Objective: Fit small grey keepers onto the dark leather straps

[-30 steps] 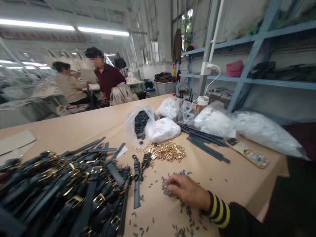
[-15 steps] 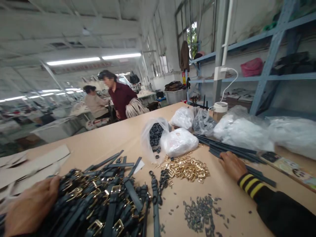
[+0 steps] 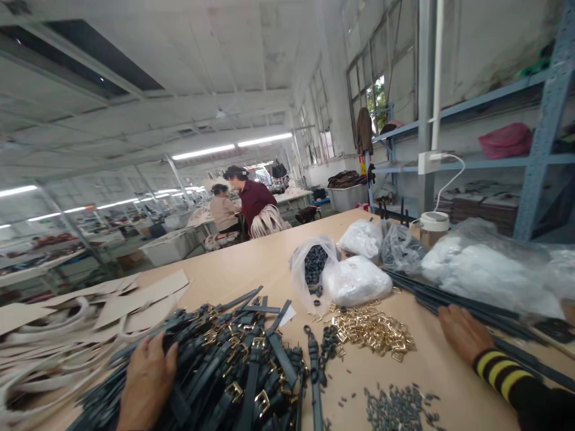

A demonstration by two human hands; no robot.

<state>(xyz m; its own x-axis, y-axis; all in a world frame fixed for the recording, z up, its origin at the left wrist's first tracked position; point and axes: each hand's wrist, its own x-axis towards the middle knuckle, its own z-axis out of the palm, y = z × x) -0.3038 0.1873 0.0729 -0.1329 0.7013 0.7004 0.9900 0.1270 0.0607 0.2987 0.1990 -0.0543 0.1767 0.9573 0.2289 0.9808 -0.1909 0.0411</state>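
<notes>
My left hand (image 3: 148,380) rests on the left side of a heap of dark straps with gold buckles (image 3: 238,359), its thumb apart from the fingers. At the right, my right hand (image 3: 465,332) lies on the table against a bundle of long dark strips (image 3: 449,296), fingers loosely bent and fingertips partly hidden. Between the hands, one buckled strap (image 3: 315,371) lies apart from the heap, beside small dark loops (image 3: 330,344). Past these is a pile of loose gold buckles (image 3: 375,329). Nearer me, many small dark pieces (image 3: 399,407) are scattered.
A plastic bag of black rings (image 3: 315,266) stands open near a white bag (image 3: 357,280) and other bags. Beige panels and strips (image 3: 144,293) cover the table's left. Blue shelving (image 3: 541,143) stands at right. Beyond the table, a person in dark red (image 3: 258,197) carries pale strips.
The camera view has swung left and up, so the table's things sit further right and lower. My left hand has moved from the heap's edge onto the straps. My right hand stays by the strips.
</notes>
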